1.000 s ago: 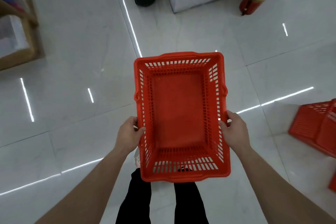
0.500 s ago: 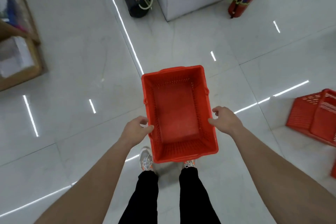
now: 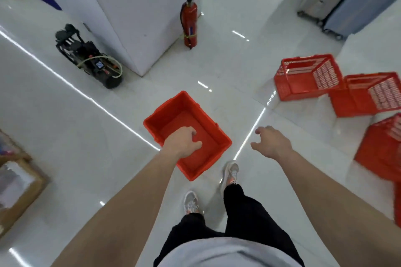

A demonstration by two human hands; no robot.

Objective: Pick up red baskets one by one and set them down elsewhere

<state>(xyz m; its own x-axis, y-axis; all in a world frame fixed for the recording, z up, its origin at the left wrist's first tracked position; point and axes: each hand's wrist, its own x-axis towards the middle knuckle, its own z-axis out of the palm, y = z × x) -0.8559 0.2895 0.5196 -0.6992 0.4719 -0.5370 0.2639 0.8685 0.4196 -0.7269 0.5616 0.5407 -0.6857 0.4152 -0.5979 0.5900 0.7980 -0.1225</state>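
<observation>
on the white floor just ahead of the person's shoes, the red basket (image 3: 187, 134) sits upright and looks set down. the left hand (image 3: 183, 142) hovers over it, loosely curled, holding nothing; the right hand (image 3: 271, 142) hangs slack beside it. more red baskets (image 3: 308, 78) lie scattered to the right.

Head-worn view — looking steeply down, near the floor (image 3: 65, 128).

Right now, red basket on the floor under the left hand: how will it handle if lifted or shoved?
The red basket looks like moulded plastic with thin walls and nothing inside, so probably stiff and light. Its flat base on the glossy floor suggests it slides easily rather than tips. The left hand hovers over its rim, fingers loosely curled; contact is unclear.
</observation>
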